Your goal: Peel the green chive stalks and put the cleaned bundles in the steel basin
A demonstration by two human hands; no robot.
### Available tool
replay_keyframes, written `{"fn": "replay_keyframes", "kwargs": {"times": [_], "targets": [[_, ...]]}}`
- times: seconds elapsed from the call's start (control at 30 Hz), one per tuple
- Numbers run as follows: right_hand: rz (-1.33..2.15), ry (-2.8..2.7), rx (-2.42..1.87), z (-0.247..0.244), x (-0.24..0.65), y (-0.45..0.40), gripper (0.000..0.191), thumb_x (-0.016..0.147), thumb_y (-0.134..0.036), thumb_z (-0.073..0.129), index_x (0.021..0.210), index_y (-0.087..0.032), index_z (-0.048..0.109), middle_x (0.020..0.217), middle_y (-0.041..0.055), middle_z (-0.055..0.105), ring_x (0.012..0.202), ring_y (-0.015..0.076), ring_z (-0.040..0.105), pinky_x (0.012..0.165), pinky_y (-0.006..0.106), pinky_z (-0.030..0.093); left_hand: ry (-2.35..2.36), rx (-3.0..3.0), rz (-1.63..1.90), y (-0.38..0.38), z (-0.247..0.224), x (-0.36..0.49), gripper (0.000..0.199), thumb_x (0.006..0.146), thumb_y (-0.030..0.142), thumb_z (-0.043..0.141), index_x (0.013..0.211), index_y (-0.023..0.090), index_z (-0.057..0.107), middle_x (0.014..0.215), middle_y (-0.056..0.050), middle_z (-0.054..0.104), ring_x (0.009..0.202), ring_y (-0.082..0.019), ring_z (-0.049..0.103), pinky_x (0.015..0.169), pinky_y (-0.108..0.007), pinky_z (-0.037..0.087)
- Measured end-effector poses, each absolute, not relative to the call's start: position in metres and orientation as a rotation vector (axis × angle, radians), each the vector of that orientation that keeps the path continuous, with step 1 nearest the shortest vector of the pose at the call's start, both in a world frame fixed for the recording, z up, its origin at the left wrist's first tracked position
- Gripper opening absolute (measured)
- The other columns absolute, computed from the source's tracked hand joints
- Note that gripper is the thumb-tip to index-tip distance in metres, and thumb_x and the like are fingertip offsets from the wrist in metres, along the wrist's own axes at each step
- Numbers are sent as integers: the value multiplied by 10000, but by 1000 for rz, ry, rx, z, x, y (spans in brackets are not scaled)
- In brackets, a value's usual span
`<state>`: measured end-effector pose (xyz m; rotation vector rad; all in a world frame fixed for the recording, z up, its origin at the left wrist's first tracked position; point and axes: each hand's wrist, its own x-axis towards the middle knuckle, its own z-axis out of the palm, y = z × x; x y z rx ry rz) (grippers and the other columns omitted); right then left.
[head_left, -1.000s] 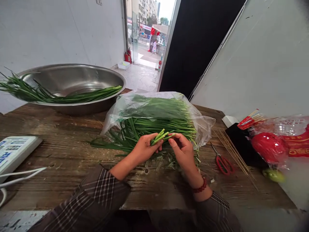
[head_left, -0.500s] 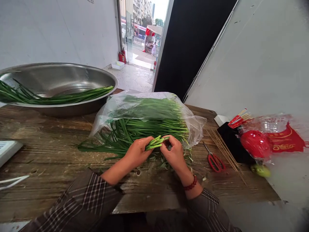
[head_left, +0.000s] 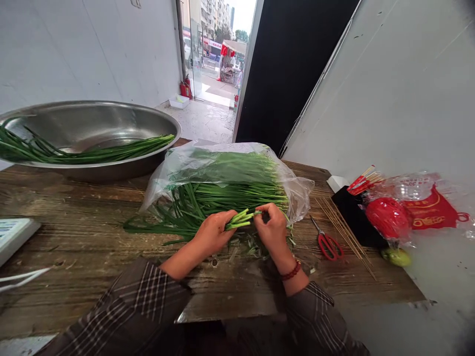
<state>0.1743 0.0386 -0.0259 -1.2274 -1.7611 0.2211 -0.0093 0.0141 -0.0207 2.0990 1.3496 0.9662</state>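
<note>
My left hand (head_left: 215, 231) is closed around a small bunch of garlic chives (head_left: 240, 219), whose pale cut ends stick out to the right. The long leaves of the bunch trail left over the table. My right hand (head_left: 272, 227), with a red bead bracelet at the wrist, pinches a thin green piece just beyond those ends; whether it is a stalk or a peeled strip I cannot make out. Behind both hands a large heap of garlic chives (head_left: 237, 193) lies partly inside a clear plastic bag (head_left: 300, 193). Trimmed scraps (head_left: 256, 245) are scattered beneath my hands.
A steel basin (head_left: 111, 111) with more chives stands at the back left. Red-handled scissors (head_left: 329, 247) and thin wooden skewers (head_left: 345, 235) lie to the right, beside a black box (head_left: 356, 222) and a red bagged bundle (head_left: 388, 217). A white device (head_left: 17, 235) sits at the left edge.
My right hand has drawn slightly right, away from the stalk ends, with a thin green piece between its fingertips. My left hand keeps its hold on the bunch. The view has shifted slightly.
</note>
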Motion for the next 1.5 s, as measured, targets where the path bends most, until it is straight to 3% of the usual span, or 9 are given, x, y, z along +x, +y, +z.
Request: {"fn": "replay_keyframes", "kwargs": {"times": [0.2,0.37,0.5,0.63,0.87,1.27,1.5], "targets": [[362,-1476,-1219,-16,189,43,124,834,-288,564,793,-189,627,732,21,645,668,153,575,648,291,458,1322,2060,1043,17,-21,-12,181,864,260,495,712,171,537,678,26,548,653,-117,495,622,-221,347],[231,-1751,-973,-10,190,35,219,892,-236,531,676,-206,553,677,1,592,688,143,549,682,297,444,1322,2039,1046,16,-18,-12,251,881,302,500,679,157,528,644,38,519,628,-98,472,599,-206,323],[77,-1898,-862,-8,184,31,41,834,-169,601,849,-207,598,910,52,645,895,183,589,827,365,474,1305,2016,1066,15,-17,-11,261,891,331,508,712,151,570,659,39,551,641,-94,487,609,-195,337],[70,-1972,-838,-10,183,32,210,847,-186,616,1053,-225,600,1081,79,655,1036,210,592,898,401,475,1306,2029,1033,16,-21,-11,263,880,321,520,687,149,564,631,43,537,618,-90,480,584,-193,321],[58,-2084,-870,-16,188,36,84,881,-236,624,961,-227,645,912,42,704,866,186,610,795,358,469,1317,2052,1108,18,-23,-11,271,886,345,536,701,154,590,645,35,568,620,-92,491,591,-192,341],[831,-1564,-967,-27,163,26,141,872,-318,572,831,-201,640,810,3,629,773,139,556,730,265,428,1320,2161,1118,13,-21,-11,106,849,188,542,792,167,629,757,-16,657,693,-129,583,634,-214,398],[1317,-1061,-935,-35,150,26,201,771,-375,666,768,-193,581,712,-38,507,630,99,437,602,226,363,1410,2371,951,7,-20,-8,215,760,74,520,901,186,639,833,-28,689,757,-166,639,664,-239,436]]}}
